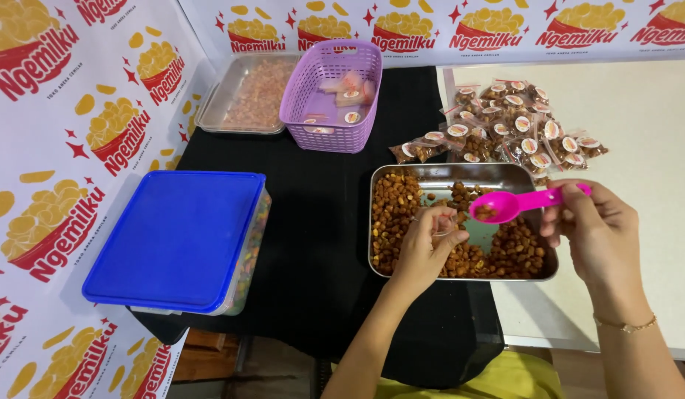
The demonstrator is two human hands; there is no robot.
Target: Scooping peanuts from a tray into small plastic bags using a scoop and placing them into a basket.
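My right hand (597, 233) grips the handle of a pink plastic spoon (509, 204) that carries a few brown snack pieces. The spoon hovers over a metal tray (505, 176) filled with brown roasted snacks. My left hand (430, 244) holds a small clear plastic bag (440, 222) open just left of the spoon's bowl, above the same tray.
A pile of filled, labelled snack bags (505, 129) lies behind the tray. A purple basket (331, 92) holds a few bags. A second metal tray (246, 96) with pale snacks sits at the back left. A blue-lidded box (176, 236) stands on the black cloth at left.
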